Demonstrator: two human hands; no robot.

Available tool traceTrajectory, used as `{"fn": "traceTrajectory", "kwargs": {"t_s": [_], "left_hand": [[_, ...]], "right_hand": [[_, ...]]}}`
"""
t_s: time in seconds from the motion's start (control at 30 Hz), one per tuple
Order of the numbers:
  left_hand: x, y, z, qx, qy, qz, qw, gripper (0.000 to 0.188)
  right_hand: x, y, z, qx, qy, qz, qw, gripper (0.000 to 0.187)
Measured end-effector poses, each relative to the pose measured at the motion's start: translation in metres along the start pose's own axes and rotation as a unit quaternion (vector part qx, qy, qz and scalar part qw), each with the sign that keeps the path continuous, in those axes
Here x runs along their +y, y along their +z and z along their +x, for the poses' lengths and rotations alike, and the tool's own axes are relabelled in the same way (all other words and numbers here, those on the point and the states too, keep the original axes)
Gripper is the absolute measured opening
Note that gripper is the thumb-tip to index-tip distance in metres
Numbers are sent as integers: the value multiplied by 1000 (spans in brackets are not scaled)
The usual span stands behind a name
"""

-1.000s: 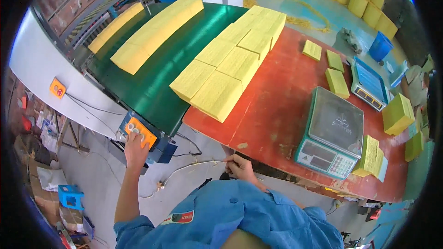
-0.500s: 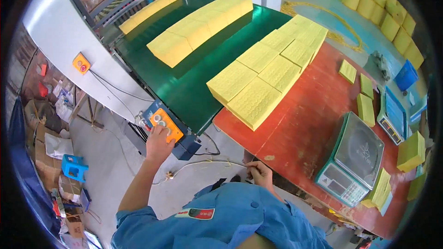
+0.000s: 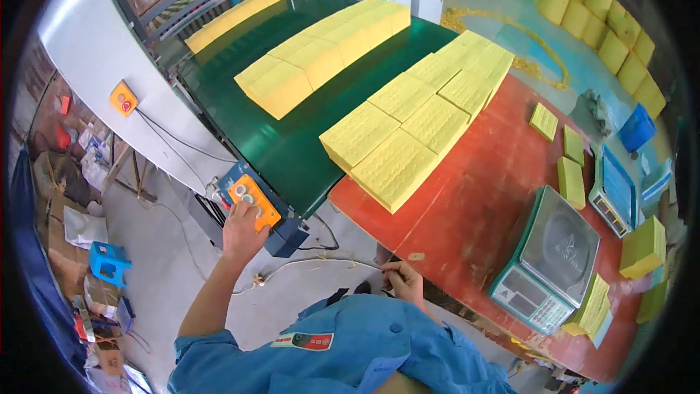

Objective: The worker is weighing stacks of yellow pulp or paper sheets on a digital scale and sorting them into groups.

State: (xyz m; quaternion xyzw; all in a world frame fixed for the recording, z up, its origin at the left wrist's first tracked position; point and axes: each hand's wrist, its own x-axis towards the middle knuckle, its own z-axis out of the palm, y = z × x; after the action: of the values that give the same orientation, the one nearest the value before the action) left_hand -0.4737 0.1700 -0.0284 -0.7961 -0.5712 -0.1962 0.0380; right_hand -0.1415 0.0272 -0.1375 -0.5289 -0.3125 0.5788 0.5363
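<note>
My left hand (image 3: 243, 233) rests on an orange push-button box (image 3: 257, 203) at the front corner of the green conveyor belt (image 3: 281, 157). Its fingers are bent over the round buttons, and the thumb lies apart along the near side. At the near corner of the red table (image 3: 467, 211), my right hand (image 3: 403, 280) is closed in a pinch around a thin white cord (image 3: 321, 259). A row of yellow paper blocks (image 3: 321, 51) lies across the middle of the belt. A second group of embossed yellow blocks (image 3: 412, 117) spans the belt's right edge and the table.
A third yellow row (image 3: 237, 20) lies at the belt's far left. On the table stand a scale (image 3: 565, 248), a blue-topped scale (image 3: 620, 182) and several loose yellow blocks (image 3: 571, 181). A blue stool (image 3: 109, 263) is on the floor at left; yellow rolls (image 3: 572, 11) are stacked far right.
The middle row of yellow blocks has shifted right on the belt, closer to the group by the table. My view has shifted slightly. Both hands keep their places.
</note>
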Motion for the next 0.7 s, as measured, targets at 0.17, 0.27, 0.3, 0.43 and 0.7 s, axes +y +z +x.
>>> {"fn": "traceTrajectory", "kwargs": {"t_s": [0.17, 0.27, 0.3, 0.43, 0.7], "left_hand": [[2, -4, -3, 1, 23, 16, 1000, 35], [4, -7, -4, -9, 15, 12, 1000, 34], [2, -5, -3, -13, 19, 11, 1000, 34], [-2, -8, -2, -37, -5, 7, 999, 33], [107, 0, 93, 94, 196, -96, 971, 35]], "right_hand": [[6, -4, -4, -3, -24, -2, 1000, 15], [5, -5, -7, -3, -10, -3, 1000, 14], [6, -6, -8, -6, -3, -2, 1000, 15], [-2, -5, -12, 3, 5, -49, 999, 16], [-43, -19, 5, 52, -92, -85, 991, 17]]}}
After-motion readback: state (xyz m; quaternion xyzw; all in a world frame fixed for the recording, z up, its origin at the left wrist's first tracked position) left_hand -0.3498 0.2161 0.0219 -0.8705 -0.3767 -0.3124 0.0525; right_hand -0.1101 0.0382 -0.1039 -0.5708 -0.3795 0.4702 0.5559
